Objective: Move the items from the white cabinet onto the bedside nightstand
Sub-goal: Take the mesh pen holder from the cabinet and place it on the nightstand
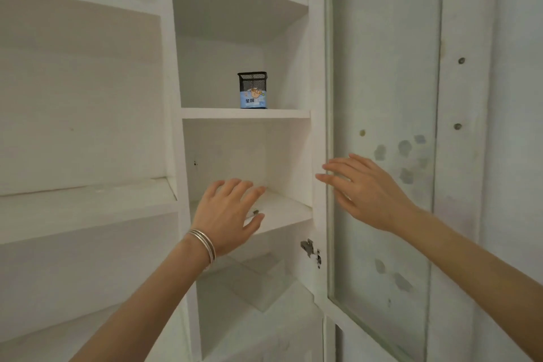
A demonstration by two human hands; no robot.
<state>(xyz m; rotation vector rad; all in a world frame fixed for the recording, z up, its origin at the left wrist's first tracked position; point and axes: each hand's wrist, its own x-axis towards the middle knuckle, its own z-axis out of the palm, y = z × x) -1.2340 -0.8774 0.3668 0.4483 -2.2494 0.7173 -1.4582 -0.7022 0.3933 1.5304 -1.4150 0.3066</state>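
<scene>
The left hand point(227, 214) (silver bangles point(203, 245) at its wrist) is hovering, fingers released, over a lower shelf point(283, 211) of the white cabinet point(88, 97). One shelf higher, the black mesh pen holder point(252, 90) is standing upright, blue label facing near. The right hand point(368, 194), fingers released, is hovering beside the open glass door point(382, 82).

You face a white cabinet point(244, 113) of open shelves point(88, 203); its glass door point(382, 82) stands open at your right, smudged, metal hinge point(310, 248) low. Light soft, even.
</scene>
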